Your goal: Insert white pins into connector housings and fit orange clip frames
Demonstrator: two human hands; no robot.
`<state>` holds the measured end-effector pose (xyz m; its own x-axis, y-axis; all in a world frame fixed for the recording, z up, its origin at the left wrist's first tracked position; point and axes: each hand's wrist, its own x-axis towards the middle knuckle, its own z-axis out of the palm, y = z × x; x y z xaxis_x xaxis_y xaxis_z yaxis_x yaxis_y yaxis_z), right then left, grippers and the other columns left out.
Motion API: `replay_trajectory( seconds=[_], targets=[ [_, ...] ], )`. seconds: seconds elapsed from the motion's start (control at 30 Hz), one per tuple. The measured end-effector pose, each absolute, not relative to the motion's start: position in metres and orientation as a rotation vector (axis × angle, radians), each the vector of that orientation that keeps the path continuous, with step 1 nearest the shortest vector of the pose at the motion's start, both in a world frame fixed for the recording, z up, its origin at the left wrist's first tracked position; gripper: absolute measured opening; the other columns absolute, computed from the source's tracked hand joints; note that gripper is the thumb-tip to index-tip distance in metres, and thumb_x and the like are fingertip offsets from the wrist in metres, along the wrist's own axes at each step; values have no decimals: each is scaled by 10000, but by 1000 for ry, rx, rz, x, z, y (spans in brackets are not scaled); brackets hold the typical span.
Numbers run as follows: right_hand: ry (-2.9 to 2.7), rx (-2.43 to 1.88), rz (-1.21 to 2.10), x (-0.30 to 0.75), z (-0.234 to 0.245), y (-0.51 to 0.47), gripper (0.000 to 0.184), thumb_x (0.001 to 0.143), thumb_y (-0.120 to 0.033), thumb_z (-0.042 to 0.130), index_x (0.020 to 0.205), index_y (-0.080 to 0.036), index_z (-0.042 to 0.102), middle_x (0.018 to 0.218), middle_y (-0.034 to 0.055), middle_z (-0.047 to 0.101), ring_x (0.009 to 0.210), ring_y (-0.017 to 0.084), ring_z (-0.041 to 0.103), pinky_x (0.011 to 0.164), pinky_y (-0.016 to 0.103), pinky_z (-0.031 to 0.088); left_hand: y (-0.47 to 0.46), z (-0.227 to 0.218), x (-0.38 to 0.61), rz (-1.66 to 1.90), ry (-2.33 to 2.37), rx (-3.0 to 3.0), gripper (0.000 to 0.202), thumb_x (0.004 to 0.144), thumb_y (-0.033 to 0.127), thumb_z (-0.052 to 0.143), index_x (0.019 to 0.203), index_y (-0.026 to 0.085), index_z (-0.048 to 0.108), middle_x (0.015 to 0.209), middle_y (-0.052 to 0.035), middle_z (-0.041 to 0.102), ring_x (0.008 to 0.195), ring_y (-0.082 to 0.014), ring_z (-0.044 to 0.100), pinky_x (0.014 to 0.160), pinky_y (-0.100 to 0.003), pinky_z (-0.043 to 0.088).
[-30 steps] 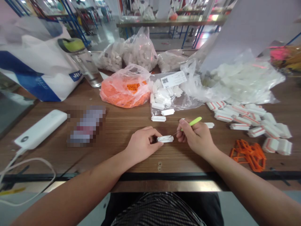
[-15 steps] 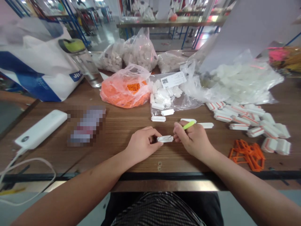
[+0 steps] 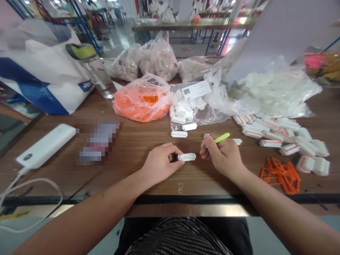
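Observation:
Between the thumb and fingers of my left hand (image 3: 162,161) is a small white plastic piece (image 3: 187,157), its long slotted side turned toward me. My right hand (image 3: 221,152) is closed on a thin tool with a yellow-green handle (image 3: 222,137). The tool's narrow tip points left, a short way from the piece's right end. Two similar white pieces lie just beyond my hands, a nearer one (image 3: 179,134) and a farther one (image 3: 189,126). Another white piece (image 3: 237,141) is partly hidden behind my right hand.
To the right lie a pile of white pieces with orange strips (image 3: 276,132) and some loose orange frames (image 3: 280,175). Farther back are a bag of orange parts (image 3: 132,106) and clear bags (image 3: 159,58). A power bank (image 3: 46,145), phone and bottle (image 3: 99,76) are left.
My right hand has moved right with the tool, drawing its tip away from the white piece. My left hand holds the piece in the same place.

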<state>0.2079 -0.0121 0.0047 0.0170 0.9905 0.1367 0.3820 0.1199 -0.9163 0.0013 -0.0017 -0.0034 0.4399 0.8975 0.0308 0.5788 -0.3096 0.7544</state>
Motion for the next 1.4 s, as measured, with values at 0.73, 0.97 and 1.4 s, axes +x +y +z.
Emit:
replay_trajectory(
  seconds=[0.73, 0.97, 1.4],
  targets=[
    [-1658, -1430, 812, 205, 10, -11, 412, 939, -444, 455, 643, -182, 570, 540, 22, 639, 488, 133, 638, 475, 237, 496, -3, -3, 2, 604, 1236, 2008, 101, 763, 207, 697, 859, 234, 717, 733, 35, 577, 582, -98, 498, 587, -244, 390],
    [-1491, -1423, 867, 208, 8, -12, 425, 942, -452, 475, 644, -170, 586, 529, 12, 621, 421, 107, 598, 415, 210, 476, -3, -3, 1, 603, 1233, 2012, 78, 767, 214, 700, 844, 229, 710, 724, 37, 564, 580, -97, 491, 585, -241, 384],
    [-1522, -1439, 913, 208, 6, -11, 430, 938, -467, 464, 656, -167, 588, 532, 15, 618, 425, 112, 601, 425, 213, 481, -2, -2, 1, 594, 1236, 2013, 98, 757, 197, 710, 851, 226, 716, 721, 39, 560, 589, -96, 500, 595, -248, 389]
  ],
)
